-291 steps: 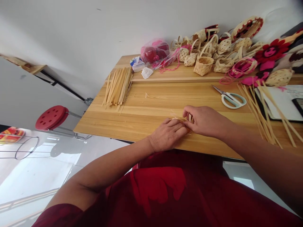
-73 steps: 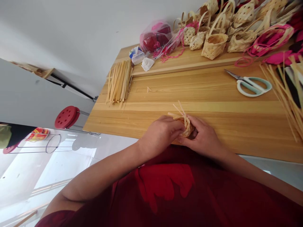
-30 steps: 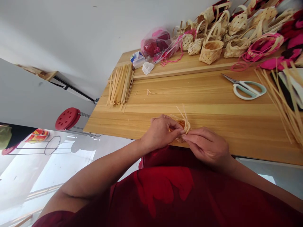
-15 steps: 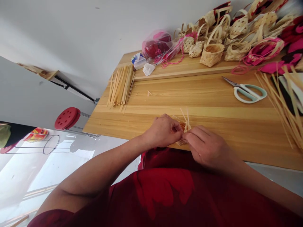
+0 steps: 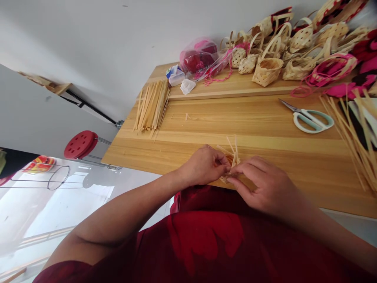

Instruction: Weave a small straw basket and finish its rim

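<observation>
The small, pale woven-strip basket point(image 5: 224, 179) looks shaped, loose ends point(image 5: 236, 147) unfinished; left fingers point(image 5: 223, 166) pinch it; right fingers point(image 5: 245, 170) part slightly, hold unclear.

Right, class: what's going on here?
A person in dark red is handling a small woven piece at the near edge of the table. Their left grip pinches it; their right grip has thumb and finger at its side. Loose strip ends stick up. Scissors lie to the right, a bundle of strips to the left, small baskets along the back.
</observation>
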Available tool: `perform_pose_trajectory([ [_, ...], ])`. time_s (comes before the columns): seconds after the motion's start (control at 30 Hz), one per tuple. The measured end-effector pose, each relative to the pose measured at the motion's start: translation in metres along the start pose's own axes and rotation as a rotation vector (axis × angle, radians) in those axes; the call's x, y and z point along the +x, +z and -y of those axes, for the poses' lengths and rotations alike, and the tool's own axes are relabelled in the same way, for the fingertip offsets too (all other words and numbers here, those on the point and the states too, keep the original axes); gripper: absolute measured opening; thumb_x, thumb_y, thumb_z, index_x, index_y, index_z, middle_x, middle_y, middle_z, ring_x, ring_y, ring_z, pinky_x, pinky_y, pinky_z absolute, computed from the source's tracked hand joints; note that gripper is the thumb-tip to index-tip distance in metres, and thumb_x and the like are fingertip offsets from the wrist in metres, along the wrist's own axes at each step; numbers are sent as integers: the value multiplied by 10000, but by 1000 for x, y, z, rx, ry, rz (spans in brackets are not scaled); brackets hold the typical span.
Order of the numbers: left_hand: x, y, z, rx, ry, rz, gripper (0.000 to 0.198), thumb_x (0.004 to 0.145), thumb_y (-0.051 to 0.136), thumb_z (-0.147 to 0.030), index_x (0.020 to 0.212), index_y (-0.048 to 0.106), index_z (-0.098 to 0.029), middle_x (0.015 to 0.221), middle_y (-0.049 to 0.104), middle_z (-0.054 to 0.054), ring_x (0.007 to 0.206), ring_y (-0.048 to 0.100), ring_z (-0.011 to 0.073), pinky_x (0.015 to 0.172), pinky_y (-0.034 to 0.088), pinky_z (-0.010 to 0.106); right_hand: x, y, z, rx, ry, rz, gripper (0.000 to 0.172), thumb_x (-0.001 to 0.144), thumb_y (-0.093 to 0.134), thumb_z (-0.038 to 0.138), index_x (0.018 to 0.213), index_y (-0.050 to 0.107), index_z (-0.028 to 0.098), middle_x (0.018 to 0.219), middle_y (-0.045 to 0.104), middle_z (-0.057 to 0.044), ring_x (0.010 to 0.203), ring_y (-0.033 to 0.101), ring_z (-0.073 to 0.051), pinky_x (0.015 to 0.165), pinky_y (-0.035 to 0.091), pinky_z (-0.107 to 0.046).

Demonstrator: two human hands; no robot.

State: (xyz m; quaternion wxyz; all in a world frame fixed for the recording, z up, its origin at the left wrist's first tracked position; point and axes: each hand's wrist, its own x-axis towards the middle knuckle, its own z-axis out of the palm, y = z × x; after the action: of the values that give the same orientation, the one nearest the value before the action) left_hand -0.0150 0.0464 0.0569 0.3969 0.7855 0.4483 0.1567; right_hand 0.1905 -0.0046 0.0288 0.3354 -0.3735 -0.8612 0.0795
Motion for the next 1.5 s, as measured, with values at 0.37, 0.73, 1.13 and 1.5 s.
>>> perform_pose_trajectory([
  [0.37,-6,-11,9,-61,98,61,84,862,749,-133,858,806,-194,911,821,18,926,748,168,914,548,277,-5,8,-2,49,103,-107,80,970,679,145,954,662,221,863,733,-31,802,700,-198,731,541,-341],
  [0.73,-7,-7,8,-81,81,32,89,848,749,-138,820,805,-201,891,827,17,940,751,178,936,558,291,-7,10,-3,101,73,-100,117,970,669,125,976,723,229,875,736,-43,798,706,-192,719,571,-323],
  [1.13,6,-12,4,-148,-163,178,96,809,751,-194,844,840,-188,815,814,2,778,723,139,774,534,244,-5,2,-16,25,-165,18,261,970,552,32,1065,740,186,963,747,-83,852,703,-202,747,593,-324],
  [1.5,12,-14,0,-136,-204,211,90,762,777,-220,815,841,-187,780,804,-3,747,704,142,757,527,251,-3,4,-13,157,-44,-59,154,991,632,130,979,731,246,947,738,-49,856,732,-189,782,622,-324],
])
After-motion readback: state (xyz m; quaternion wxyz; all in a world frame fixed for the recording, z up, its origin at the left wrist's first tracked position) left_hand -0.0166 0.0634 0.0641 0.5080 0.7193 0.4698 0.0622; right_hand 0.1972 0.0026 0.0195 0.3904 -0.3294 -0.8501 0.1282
